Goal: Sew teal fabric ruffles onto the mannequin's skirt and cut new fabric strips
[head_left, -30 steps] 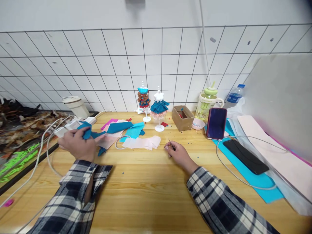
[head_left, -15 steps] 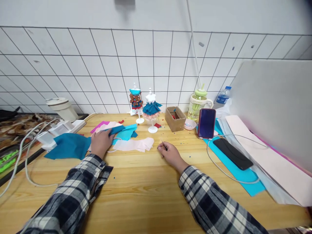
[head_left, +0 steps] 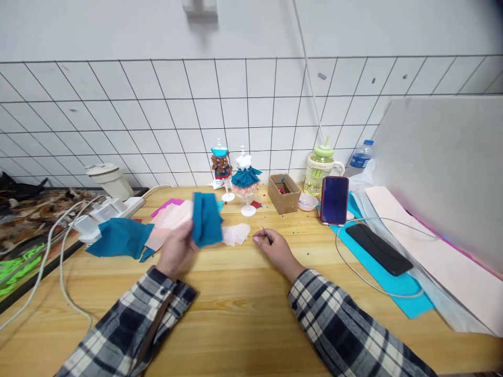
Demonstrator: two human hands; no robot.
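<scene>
Teal, thin and folded, the sheet (head_left: 207,220) stands up from the left hand (head_left: 178,248), whose fingers are closed on its left edge, a little above the counter (head_left: 243,314). The right hand (head_left: 277,248) rests lower right of the mannequins, its fingers pinched around a slim dark tool (head_left: 267,235), tip pointing up.

Writing is scarce. The water bottle (head_left: 359,162) wears a blue label with pale marks too small to read; the lettering on the green-lidded jug (head_left: 314,180) is likewise illegible. The upright phone (head_left: 334,200) shows a dark screen and overlaps the jug's lower right side.

The held sheet blocks the view of the scraps behind it: a corner of bright blue paper (head_left: 220,206) peeps out on its right, and a pale pink strip (head_left: 236,234) runs out below that. Left of it lie pink paper (head_left: 168,222), a magenta piece (head_left: 167,206) and another teal sheet (head_left: 121,238), which reaches up to the power strip (head_left: 131,206).

Two small mannequins, one in a teal skirt (head_left: 245,178), the other in brown bows (head_left: 221,165), stand left of a cardboard box (head_left: 286,201); a pink bowl (head_left: 308,203) sits just beside the box. At far right, a white cable (head_left: 365,285) loops around a flat black object (head_left: 379,250) on coloured sheets.
</scene>
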